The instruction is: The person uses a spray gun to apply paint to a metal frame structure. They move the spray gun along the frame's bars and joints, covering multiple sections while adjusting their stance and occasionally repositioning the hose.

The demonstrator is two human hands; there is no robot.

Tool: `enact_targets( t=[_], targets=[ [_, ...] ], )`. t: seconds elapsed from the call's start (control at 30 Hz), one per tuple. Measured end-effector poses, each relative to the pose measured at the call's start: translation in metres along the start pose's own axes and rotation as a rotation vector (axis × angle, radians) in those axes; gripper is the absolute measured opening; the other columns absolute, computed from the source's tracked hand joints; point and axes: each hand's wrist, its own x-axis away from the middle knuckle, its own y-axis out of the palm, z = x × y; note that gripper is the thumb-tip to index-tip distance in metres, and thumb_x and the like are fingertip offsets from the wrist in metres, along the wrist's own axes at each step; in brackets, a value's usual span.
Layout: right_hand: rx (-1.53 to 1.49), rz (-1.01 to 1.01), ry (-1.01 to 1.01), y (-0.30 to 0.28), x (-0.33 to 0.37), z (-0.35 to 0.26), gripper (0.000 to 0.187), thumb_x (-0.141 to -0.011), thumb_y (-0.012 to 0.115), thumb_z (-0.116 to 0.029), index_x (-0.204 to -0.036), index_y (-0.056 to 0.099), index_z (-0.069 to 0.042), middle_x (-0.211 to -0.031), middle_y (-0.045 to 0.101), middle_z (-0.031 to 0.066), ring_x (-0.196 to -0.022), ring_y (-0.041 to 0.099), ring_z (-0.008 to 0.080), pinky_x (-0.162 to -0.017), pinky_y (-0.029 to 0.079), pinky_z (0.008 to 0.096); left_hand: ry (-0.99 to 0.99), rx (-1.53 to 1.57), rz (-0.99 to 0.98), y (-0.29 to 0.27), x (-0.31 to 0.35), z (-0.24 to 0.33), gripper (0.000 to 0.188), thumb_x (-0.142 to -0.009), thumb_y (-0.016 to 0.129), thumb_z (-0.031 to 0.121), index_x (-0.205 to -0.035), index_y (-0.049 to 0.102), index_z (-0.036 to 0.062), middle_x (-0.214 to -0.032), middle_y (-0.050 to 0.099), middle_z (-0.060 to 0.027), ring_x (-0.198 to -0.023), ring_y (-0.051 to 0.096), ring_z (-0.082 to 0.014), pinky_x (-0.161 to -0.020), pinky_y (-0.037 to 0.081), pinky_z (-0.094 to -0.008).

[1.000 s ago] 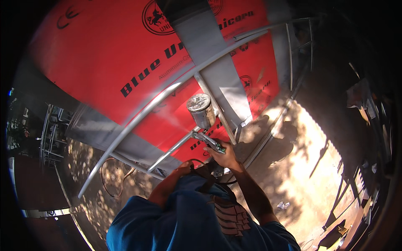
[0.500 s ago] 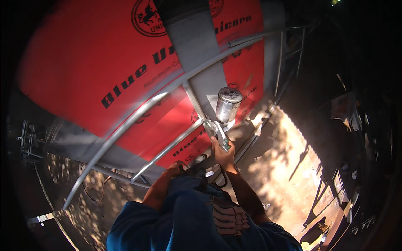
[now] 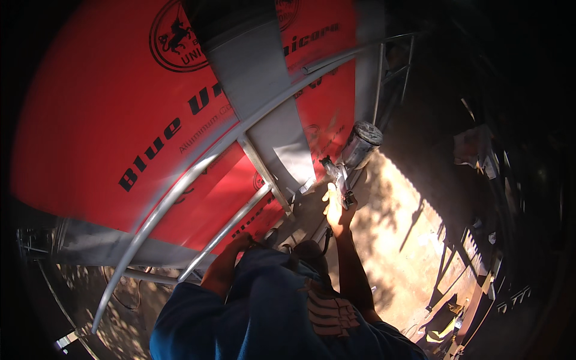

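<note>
Worn on the head, left of a pair; looking steeply down, wide and upright, over the close dark-blue cloth shirt (image 3: 258,309) toward the flat red-and-grey sheet (image 3: 198,120) beyond, bending straight edges.

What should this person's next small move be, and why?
Probably ease the right hand leftward, bringing the spray gun closer to the short bar of the metal frame. The gun is held off to the right of that bar, its nozzle pointing up and left. Whether it is spraying, I can't tell.
</note>
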Motion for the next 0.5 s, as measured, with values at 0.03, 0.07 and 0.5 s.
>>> enact_targets(
  t=[0.03, 0.07, 0.5],
  targets=[
    [-0.031, -0.025, -0.060, 0.002, -0.002, 0.000, 0.024, -0.105, 0.072, -0.021, -0.088, 0.070, -0.004, -0.069, 0.066, 0.0016, -0.044, 0.053, 0.0075, -0.040, 0.039, 0.0266, 0.014, 0.039, -0.006, 0.001, 0.000, 0.002, 0.028, -0.080, 0.084, 0.024, -0.102, 0.081, 0.0075, -0.102, 0.078, -0.0202, -0.100, 0.076, -0.0370, -0.089, 0.058, -0.0466],
    [-0.085, -0.100, 0.042, -0.001, -0.002, 0.000, 0.024, -0.105, 0.072, -0.020, -0.087, 0.070, -0.004, -0.068, 0.066, 0.0011, -0.044, 0.052, 0.0072, -0.040, 0.039, 0.0263, 0.026, 0.079, -0.009, 0.002, 0.000, 0.005, 0.028, -0.079, 0.084, 0.025, -0.101, 0.081, 0.0071, -0.101, 0.078, -0.0205, -0.100, 0.076, -0.0370, -0.089, 0.058, -0.0468],
    [0.065, -0.807, -0.350, -0.045, -0.045, 0.019, 0.021, -0.104, 0.072, -0.016, -0.119, 0.074, -0.001, -0.083, 0.076, -0.0003, -0.074, 0.068, 0.0063, -0.067, 0.050, 0.0250, -0.115, -0.062, 0.027, 0.045, -0.022, 0.060, 0.043, -0.082, 0.086, 0.043, -0.108, 0.081, 0.0085, -0.110, 0.079, -0.0193, -0.106, 0.075, -0.0354, -0.095, 0.058, -0.0472]
  ],
)
